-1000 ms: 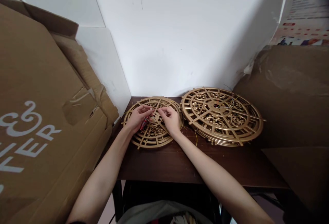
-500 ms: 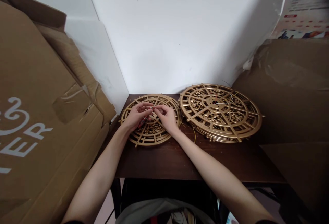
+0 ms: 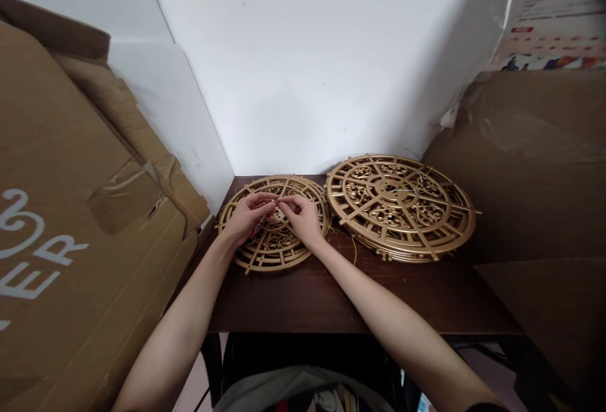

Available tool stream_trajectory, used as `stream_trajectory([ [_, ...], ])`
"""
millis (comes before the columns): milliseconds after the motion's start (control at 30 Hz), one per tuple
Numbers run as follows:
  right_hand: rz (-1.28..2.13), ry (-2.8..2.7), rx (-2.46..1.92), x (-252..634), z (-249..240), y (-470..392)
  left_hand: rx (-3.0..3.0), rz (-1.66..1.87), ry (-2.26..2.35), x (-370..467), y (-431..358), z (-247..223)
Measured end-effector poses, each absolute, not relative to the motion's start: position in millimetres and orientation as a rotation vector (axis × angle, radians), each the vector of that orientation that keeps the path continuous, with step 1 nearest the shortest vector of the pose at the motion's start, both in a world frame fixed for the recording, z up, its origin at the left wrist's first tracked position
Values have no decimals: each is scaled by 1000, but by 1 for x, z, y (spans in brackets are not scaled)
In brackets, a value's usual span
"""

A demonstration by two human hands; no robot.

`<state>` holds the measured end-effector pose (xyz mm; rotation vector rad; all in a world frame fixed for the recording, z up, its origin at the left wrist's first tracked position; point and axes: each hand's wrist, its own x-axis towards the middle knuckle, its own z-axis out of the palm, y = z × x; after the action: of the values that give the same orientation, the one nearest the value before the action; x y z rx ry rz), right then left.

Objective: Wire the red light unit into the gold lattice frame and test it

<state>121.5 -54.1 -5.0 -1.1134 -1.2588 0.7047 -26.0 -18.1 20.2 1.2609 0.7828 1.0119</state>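
Over gold openwork disc at left, hands pinching tiny piece.

The head-worn camera looked forward and down along two bare forearms, near the dark brown wooden table, facing an upright white wall, with the bare left hand centrally framed.

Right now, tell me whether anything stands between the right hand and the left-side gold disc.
Nothing visible does: the right hand is over the left-side gold disc. The left hand is close beside it; the other disc stack lies off to the right.
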Motion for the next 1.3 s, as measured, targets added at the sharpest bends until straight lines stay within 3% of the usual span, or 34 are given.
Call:
stream_trajectory([
  [1000, 686, -1259, -1091, 123, -12, -52, 1284, 1015, 734, -24, -19, 18],
  [1300, 314, -1625, -1075, 121, -1, -66, 993, 1127, 732, -25, -10, 16],
])
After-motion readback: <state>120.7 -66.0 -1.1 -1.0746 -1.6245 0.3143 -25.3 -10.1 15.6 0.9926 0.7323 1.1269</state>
